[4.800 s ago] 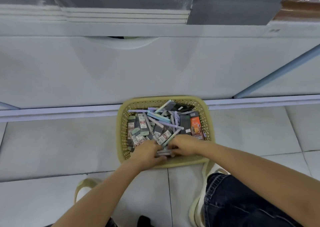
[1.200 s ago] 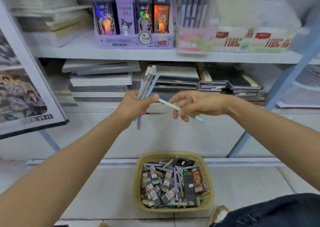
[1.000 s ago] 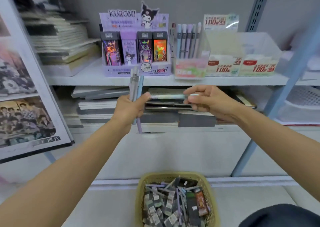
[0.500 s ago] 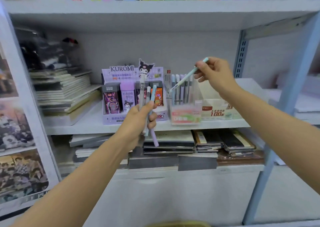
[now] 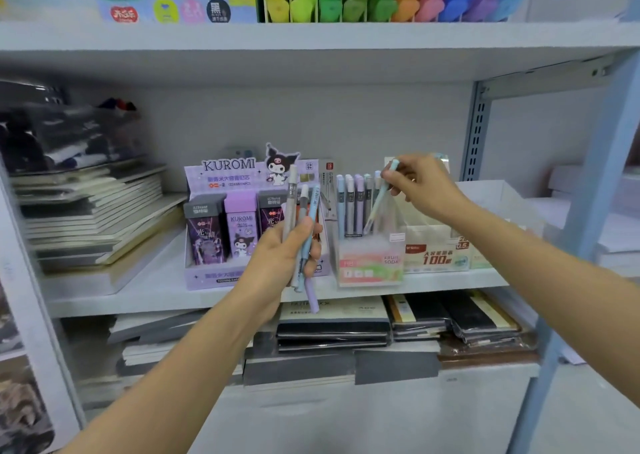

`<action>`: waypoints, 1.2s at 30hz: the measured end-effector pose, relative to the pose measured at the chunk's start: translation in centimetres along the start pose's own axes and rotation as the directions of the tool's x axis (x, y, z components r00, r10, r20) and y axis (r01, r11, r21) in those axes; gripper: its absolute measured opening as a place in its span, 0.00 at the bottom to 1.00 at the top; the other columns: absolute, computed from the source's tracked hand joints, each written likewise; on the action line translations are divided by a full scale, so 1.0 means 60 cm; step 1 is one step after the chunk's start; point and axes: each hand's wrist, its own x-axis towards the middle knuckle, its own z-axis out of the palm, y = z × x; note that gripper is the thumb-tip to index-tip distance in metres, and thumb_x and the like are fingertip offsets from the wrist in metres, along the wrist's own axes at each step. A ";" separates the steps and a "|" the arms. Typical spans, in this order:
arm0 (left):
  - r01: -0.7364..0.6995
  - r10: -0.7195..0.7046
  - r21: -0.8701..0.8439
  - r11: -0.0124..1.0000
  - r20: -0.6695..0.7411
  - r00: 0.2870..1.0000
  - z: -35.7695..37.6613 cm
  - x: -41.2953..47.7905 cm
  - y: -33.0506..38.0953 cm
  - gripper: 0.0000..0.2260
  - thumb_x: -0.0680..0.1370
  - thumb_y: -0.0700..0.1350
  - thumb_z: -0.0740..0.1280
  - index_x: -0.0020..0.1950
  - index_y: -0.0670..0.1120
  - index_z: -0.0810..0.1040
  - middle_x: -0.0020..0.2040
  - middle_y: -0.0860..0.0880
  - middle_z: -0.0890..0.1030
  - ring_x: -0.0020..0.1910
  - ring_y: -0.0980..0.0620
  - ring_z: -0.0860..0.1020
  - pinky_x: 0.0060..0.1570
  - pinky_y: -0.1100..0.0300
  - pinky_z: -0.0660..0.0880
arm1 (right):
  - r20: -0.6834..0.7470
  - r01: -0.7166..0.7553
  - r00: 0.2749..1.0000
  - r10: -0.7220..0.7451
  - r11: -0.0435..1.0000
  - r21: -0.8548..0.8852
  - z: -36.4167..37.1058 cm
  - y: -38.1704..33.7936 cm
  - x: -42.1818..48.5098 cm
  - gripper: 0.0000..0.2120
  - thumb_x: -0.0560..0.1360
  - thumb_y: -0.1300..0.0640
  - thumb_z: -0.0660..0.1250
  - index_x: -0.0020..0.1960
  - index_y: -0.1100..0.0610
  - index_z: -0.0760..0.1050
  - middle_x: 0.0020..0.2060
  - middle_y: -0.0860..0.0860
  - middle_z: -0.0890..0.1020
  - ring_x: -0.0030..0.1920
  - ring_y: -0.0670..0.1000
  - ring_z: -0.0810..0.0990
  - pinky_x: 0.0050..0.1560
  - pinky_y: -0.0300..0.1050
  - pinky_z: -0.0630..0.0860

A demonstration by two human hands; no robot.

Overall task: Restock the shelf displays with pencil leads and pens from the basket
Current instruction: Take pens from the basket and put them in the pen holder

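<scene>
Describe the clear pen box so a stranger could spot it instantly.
Look at the middle shelf. Right of the purple Kuromi display stands a clear box of upright pastel pens. Unlike its neighbours, its front label reads FRUIT SODA.

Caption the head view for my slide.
Right hand pinches a mint pen tip-down at the clear pen display; left hand grips spare pens.

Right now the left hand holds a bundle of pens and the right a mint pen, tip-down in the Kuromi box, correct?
No: the head view shows the right hand holding the mint pen tip-down in the Fruit Soda holder beside the Kuromi box. The left hand does hold a bundle of pens.
</scene>
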 end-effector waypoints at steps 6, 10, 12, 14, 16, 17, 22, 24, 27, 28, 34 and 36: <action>0.016 -0.016 0.020 1.000 0.003 1.000 0.005 0.006 -0.005 0.13 0.82 0.51 0.60 0.53 0.43 0.76 0.31 0.51 0.76 0.25 0.55 0.71 0.29 0.65 0.73 | 0.098 0.061 0.994 -0.049 0.991 -0.116 -0.005 0.007 0.005 0.10 0.80 0.54 0.64 0.48 0.60 0.79 0.39 0.48 0.82 0.40 0.47 0.81 0.43 0.39 0.76; 0.021 -0.021 0.023 1.000 0.007 1.000 0.011 0.007 -0.005 0.12 0.82 0.51 0.60 0.53 0.43 0.77 0.31 0.51 0.76 0.25 0.55 0.71 0.28 0.65 0.73 | 0.075 0.051 0.996 -0.047 0.997 -0.053 0.006 0.002 0.006 0.11 0.77 0.53 0.69 0.56 0.57 0.75 0.37 0.50 0.83 0.37 0.44 0.80 0.43 0.40 0.77; 0.018 -0.018 0.018 1.000 0.010 1.000 0.012 0.006 -0.005 0.12 0.82 0.51 0.60 0.53 0.43 0.77 0.31 0.50 0.76 0.25 0.55 0.71 0.28 0.65 0.73 | 0.036 0.037 0.999 -0.036 0.999 -0.024 0.009 -0.003 0.012 0.12 0.76 0.52 0.70 0.55 0.56 0.74 0.37 0.52 0.84 0.38 0.50 0.82 0.43 0.44 0.78; 0.011 -0.011 0.017 1.000 0.020 1.000 0.012 0.005 -0.005 0.12 0.82 0.50 0.60 0.53 0.43 0.77 0.31 0.50 0.76 0.25 0.55 0.71 0.28 0.64 0.73 | 0.021 0.027 0.999 -0.026 0.999 -0.039 0.008 -0.006 0.017 0.10 0.76 0.52 0.70 0.53 0.57 0.77 0.38 0.53 0.84 0.37 0.53 0.82 0.44 0.48 0.79; 0.008 -0.008 0.021 1.000 0.023 1.000 0.011 0.004 -0.005 0.12 0.82 0.50 0.60 0.53 0.43 0.77 0.31 0.50 0.76 0.25 0.55 0.71 0.28 0.64 0.73 | 0.014 0.021 1.000 -0.021 0.999 -0.044 0.005 -0.006 0.023 0.09 0.76 0.51 0.69 0.50 0.57 0.80 0.39 0.52 0.84 0.35 0.50 0.81 0.44 0.48 0.80; 0.009 -0.009 0.021 1.000 0.022 1.000 0.011 0.003 -0.005 0.12 0.82 0.50 0.60 0.53 0.43 0.77 0.31 0.50 0.76 0.25 0.55 0.71 0.28 0.65 0.73 | 0.005 0.014 1.000 -0.014 0.999 -0.043 0.003 -0.005 0.027 0.09 0.76 0.50 0.70 0.48 0.57 0.81 0.38 0.51 0.84 0.34 0.47 0.80 0.42 0.46 0.80; 0.011 -0.012 0.021 1.000 0.026 1.000 0.011 0.004 -0.007 0.12 0.82 0.50 0.60 0.54 0.42 0.77 0.31 0.50 0.76 0.26 0.54 0.71 0.28 0.64 0.73 | -0.010 -0.026 1.000 0.026 0.998 -0.056 0.015 -0.002 0.038 0.09 0.72 0.49 0.73 0.42 0.54 0.80 0.36 0.47 0.81 0.36 0.44 0.77 0.40 0.40 0.75; 0.011 -0.012 0.025 1.000 0.031 0.999 0.011 0.005 -0.007 0.13 0.82 0.51 0.61 0.54 0.42 0.77 0.31 0.50 0.76 0.26 0.54 0.71 0.29 0.64 0.73 | -0.005 -0.046 0.999 0.046 0.997 -0.057 0.029 0.004 0.036 0.09 0.71 0.49 0.74 0.41 0.55 0.81 0.35 0.48 0.81 0.34 0.44 0.75 0.40 0.43 0.76; 0.015 -0.016 0.032 0.999 0.035 0.999 0.011 0.005 -0.008 0.13 0.82 0.51 0.61 0.55 0.42 0.77 0.31 0.50 0.76 0.26 0.54 0.71 0.29 0.64 0.73 | -0.045 -0.087 0.995 0.085 0.995 -0.057 0.039 0.010 0.035 0.12 0.70 0.47 0.75 0.36 0.52 0.77 0.32 0.47 0.79 0.32 0.44 0.73 0.39 0.47 0.75; 0.015 -0.016 0.035 0.999 0.036 0.999 0.011 0.005 -0.008 0.14 0.82 0.51 0.61 0.56 0.42 0.77 0.31 0.50 0.76 0.26 0.54 0.71 0.29 0.64 0.73 | -0.048 -0.093 0.995 0.090 0.994 -0.060 0.039 0.010 0.036 0.13 0.70 0.47 0.75 0.35 0.52 0.75 0.31 0.46 0.78 0.32 0.44 0.74 0.40 0.48 0.76; 0.016 -0.017 0.030 0.999 0.047 0.999 0.015 0.001 -0.001 0.13 0.81 0.51 0.61 0.54 0.42 0.77 0.31 0.50 0.77 0.26 0.54 0.72 0.29 0.64 0.73 | -0.075 -0.110 0.992 0.105 0.992 -0.066 0.025 -0.008 0.026 0.15 0.72 0.43 0.72 0.47 0.54 0.78 0.37 0.47 0.78 0.37 0.45 0.74 0.39 0.42 0.73; 0.012 -0.013 0.031 0.999 0.053 0.999 0.020 -0.001 0.003 0.13 0.81 0.52 0.62 0.54 0.42 0.78 0.31 0.50 0.77 0.26 0.54 0.72 0.29 0.64 0.73 | -0.082 -0.058 0.995 0.065 0.995 0.083 0.012 -0.027 0.009 0.11 0.75 0.46 0.69 0.49 0.54 0.78 0.38 0.46 0.79 0.37 0.42 0.74 0.38 0.36 0.70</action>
